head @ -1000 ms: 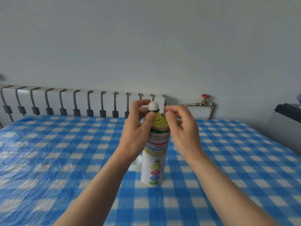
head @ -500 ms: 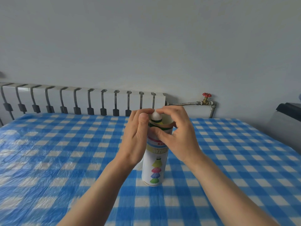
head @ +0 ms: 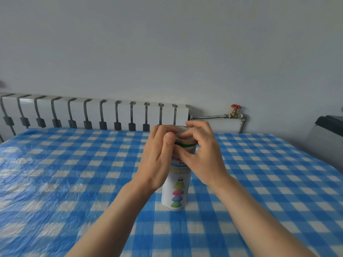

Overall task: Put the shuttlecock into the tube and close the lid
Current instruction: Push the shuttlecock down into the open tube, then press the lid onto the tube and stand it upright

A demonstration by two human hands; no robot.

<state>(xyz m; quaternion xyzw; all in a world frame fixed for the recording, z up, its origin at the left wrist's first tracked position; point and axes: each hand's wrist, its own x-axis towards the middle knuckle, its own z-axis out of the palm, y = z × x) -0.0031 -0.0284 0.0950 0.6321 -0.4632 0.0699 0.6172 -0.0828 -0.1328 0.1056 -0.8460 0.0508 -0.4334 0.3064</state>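
Both our hands wrap the top of the tube, standing upright on the blue checked tablecloth: left hand gripping its side, right hand curled over the open rim. Four coloured shuttlecock pictures mark its label; the lettering is too blurred to read. We cannot see the shuttlecock itself.

Soft even daylight, faint shadows, wide-angle bowing at edges.

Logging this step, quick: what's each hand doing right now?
Left hand: closed around the tube, near its top.
Right hand: thumb on the tube, fingers curled over its open mouth.
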